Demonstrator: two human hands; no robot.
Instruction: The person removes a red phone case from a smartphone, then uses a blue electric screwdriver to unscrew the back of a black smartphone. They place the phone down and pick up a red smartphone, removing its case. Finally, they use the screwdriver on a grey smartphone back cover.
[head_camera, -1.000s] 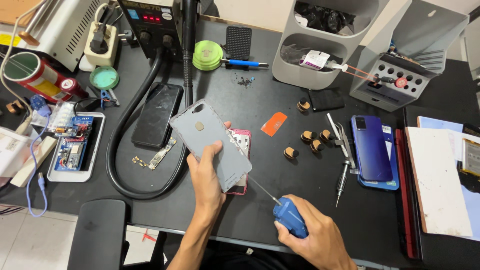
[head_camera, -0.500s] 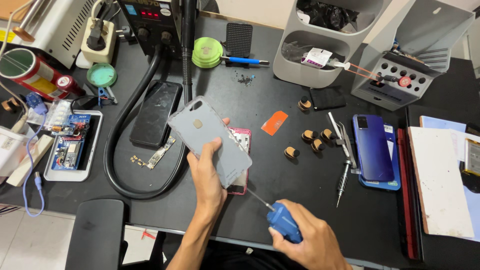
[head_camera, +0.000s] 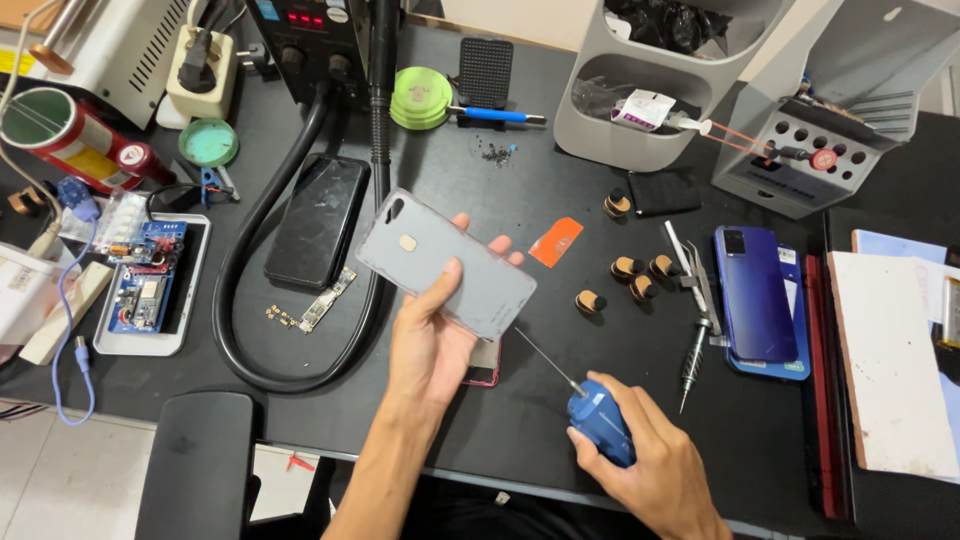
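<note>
My left hand (head_camera: 432, 338) grips a grey phone (head_camera: 446, 263) by its lower edge, back side up and tilted above the black bench. My right hand (head_camera: 655, 462) is closed on the blue handle of a precision screwdriver (head_camera: 598, 421); its thin shaft points up-left towards the phone's lower right corner. A pink-edged phone part (head_camera: 484, 363) lies on the bench under the grey phone, mostly hidden.
A black phone (head_camera: 316, 222) with a cracked screen lies inside the loop of a thick black hose (head_camera: 262, 215). A blue phone (head_camera: 755, 293), tweezers (head_camera: 700, 285), small brown caps (head_camera: 628, 268), an orange pick (head_camera: 556, 241), a circuit board tray (head_camera: 150, 282) and grey organisers (head_camera: 665, 140) surround the work spot.
The grey phone and my left hand have shifted slightly; the screwdriver tip stays near the phone's lower corner. Little else differs.
</note>
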